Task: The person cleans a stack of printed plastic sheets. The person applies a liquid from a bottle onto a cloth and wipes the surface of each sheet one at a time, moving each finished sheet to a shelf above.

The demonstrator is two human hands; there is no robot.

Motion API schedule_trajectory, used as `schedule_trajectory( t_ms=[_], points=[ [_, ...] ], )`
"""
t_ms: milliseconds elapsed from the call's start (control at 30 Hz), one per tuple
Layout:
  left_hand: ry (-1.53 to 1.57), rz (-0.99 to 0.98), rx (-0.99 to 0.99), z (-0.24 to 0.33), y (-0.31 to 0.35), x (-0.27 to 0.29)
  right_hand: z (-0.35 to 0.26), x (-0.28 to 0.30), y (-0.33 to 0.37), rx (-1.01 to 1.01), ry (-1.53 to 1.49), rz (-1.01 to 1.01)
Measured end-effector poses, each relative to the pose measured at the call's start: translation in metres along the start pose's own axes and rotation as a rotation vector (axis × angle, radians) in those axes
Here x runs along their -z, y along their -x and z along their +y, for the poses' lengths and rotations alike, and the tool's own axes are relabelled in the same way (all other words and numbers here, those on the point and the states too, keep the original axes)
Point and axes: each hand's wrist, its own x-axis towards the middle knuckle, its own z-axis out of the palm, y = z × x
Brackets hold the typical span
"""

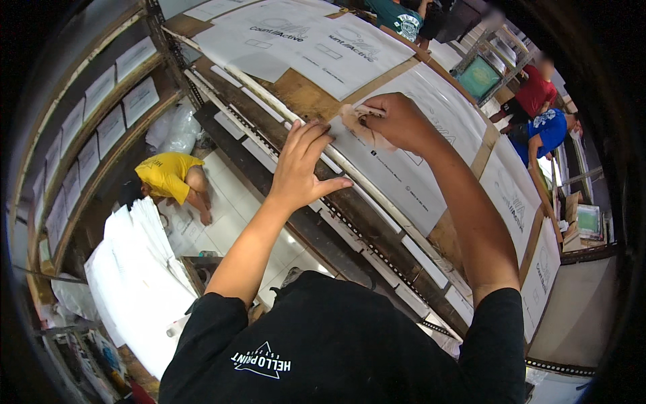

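A crumpled pale cloth is bunched in my right hand, whose fingers are closed round it. It rests against the upper left corner of a white printed sheet lying on the long brown work table. My left hand has its thumb and fingers apart and holds nothing. Its fingertips lie at the pale rail along the table's near edge. More printed sheets in grey and black lie along the table, farther left and farther right.
Sheets stand on curved-looking racks at left. A tall stack of white sheets is at lower left. Beyond it, a person in yellow bends over the tiled floor. Other people, one in blue, are past the table. Framed screens stand there.
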Motion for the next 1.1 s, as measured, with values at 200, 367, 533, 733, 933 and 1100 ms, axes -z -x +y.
schedule_trajectory(
  t_ms=[200,367,533,733,933,1100],
  points=[
    [0.01,0.059,-0.004,-0.001,0.002,0.0,-0.004,-0.026,0.014,0.302,0.217,0.253],
    [0.016,0.078,-0.003,-0.003,0.001,-0.004,-0.006,-0.049,0.018,0.46,0.36,0.373],
    [0.006,0.084,0.004,-0.005,0.003,-0.004,-0.011,-0.041,0.013,0.39,0.363,0.127],
    [-0.046,0.094,-0.031,-0.007,0.002,-0.012,0.018,-0.034,0.002,0.511,0.363,0.089],
    [-0.1,0.125,-0.046,-0.01,0.004,-0.019,0.004,-0.012,0.058,0.32,0.451,-0.111],
    [-0.086,0.153,-0.058,-0.011,0.005,-0.025,0.008,0.011,0.136,0.256,0.403,-0.108]
  ],
)
